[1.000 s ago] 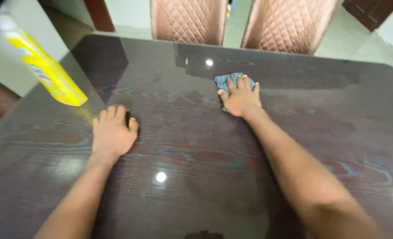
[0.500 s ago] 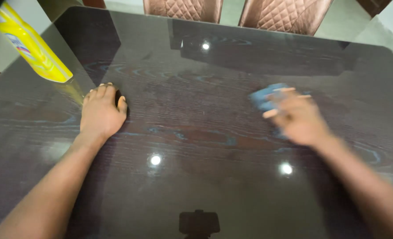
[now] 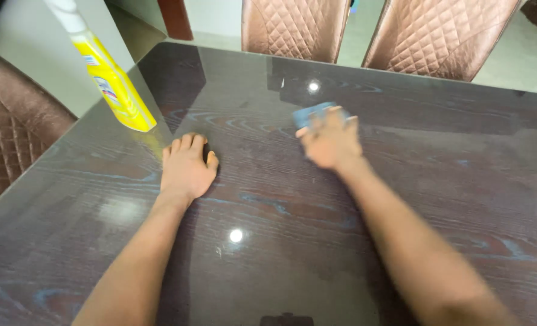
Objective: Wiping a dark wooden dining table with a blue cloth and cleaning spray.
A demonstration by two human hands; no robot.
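Head view of two bare hands on a dark, glossy wood-grain surface (image 3: 437, 151). The right hand (image 3: 330, 142) lies flat on a blue cloth (image 3: 312, 113), fingers (image 3: 340, 118) spread wide and pressing down rather than gripping; the hand is motion-blurred. Half a second ago this hand and the cloth were far out to the right of the surface; they are now back near the middle, close to where they lay a second ago. Judged from this there-and-back travel, the wiping is mid-stroke, sweeping side to side across the far half of the surface.

The cloth sits under and just beyond the right fingertips, only its far edge showing past them; the rest is hidden by the palm.

The left hand (image 3: 186, 167) rests palm down, fingers together and flat on the surface, holding nothing, and has kept its bracing pose throughout. A yellow spray bottle (image 3: 112, 84) stands just beyond and to the left of the left fingertips, near the surface's edge, apart from the hand. Two brown quilted chair backs (image 3: 295, 27) stand at the far edge, well beyond both hands; a third chair (image 3: 9, 133) is at left.
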